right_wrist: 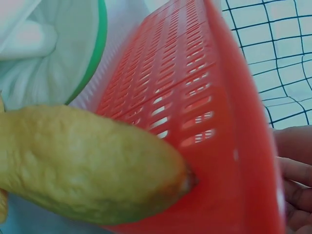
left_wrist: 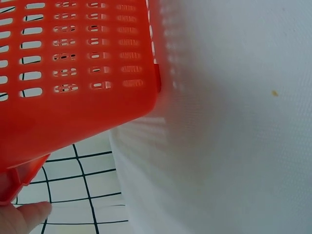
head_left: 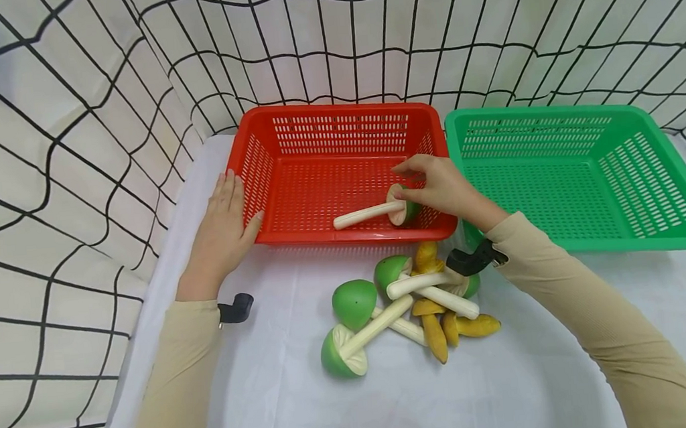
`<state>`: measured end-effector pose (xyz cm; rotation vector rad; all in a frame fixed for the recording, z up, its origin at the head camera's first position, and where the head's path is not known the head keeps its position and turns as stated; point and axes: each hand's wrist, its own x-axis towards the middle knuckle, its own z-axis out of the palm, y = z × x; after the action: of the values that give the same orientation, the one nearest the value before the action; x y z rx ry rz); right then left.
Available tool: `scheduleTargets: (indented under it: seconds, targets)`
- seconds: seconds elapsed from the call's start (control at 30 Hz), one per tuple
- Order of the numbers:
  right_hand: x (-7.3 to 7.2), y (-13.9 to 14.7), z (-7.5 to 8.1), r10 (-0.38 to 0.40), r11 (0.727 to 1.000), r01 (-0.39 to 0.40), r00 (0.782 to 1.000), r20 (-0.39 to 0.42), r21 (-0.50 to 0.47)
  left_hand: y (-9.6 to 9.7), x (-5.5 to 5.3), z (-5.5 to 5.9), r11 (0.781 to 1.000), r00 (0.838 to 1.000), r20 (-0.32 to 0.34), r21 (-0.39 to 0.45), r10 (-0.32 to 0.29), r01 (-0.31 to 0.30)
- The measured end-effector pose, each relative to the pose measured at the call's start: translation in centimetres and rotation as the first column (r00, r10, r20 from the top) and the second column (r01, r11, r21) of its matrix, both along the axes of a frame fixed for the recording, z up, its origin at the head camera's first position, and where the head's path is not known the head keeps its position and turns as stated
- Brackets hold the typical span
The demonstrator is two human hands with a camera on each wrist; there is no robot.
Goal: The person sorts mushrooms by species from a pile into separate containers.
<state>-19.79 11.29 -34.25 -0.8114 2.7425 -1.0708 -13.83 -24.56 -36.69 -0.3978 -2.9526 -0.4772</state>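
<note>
My right hand (head_left: pixel 437 183) is inside the red basket (head_left: pixel 353 238) at its right end, above a toy mushroom (head_left: pixel 373 213) with a green cap and pale stem. The thumb overlaps the cap; the fingers stand apart from it, and red mesh shows between. The stem points left across the basket. My left hand (head_left: pixel 219 234) rests straight-fingered on the basket's left rim. In front of the basket lie several green-capped mushrooms (head_left: pixel 355 303) and yellow mushrooms (head_left: pixel 434 334) in a pile. A yellow one (right_wrist: pixel 92 163) fills much of the right wrist view.
A green basket (head_left: pixel 563 248) stands right beside the red one. Black wire mesh (head_left: pixel 355 57) with white cloth behind it closes off the back and left side. White cloth (head_left: pixel 395 411) covers the table.
</note>
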Motion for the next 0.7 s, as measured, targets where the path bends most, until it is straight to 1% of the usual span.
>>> scheduleTargets:
  seconds: [0.13, 0.27, 0.43, 0.5, 0.7]
  targets:
    - [0.4, 0.4, 0.2, -0.007, 1.0, 0.007, 1.0, -0.01, -0.027, 0.1, 0.0, 0.0, 1.0, 1.0, 0.018, 0.001, 0.01, -0.01]
    - [1.2, 1.1, 0.6, -0.007, 0.999, 0.005, 0.999, -0.042, -0.052, 0.1, -0.1, 0.0, 1.0, 0.999, 0.029, 0.005, 0.014, -0.014]
    - [2.6, 2.3, 1.2, 0.007, 0.995, -0.013, 0.998, -0.061, -0.098, 0.1, -0.1, 0.0, 1.0, 0.999, 0.03, 0.008, 0.015, -0.015]
    - [3.2, 2.7, 1.4, 0.016, 0.992, -0.024, 0.997, -0.072, -0.12, 0.1, -0.1, 0.0, 1.0, 1.0, 0.021, 0.018, 0.01, -0.011]
    - [5.3, 4.1, 1.8, 0.035, 0.983, -0.061, 0.988, -0.151, -0.172, -0.1, 0.0, 0.0, 0.998, 1.0, -0.006, 0.057, -0.009, 0.01]
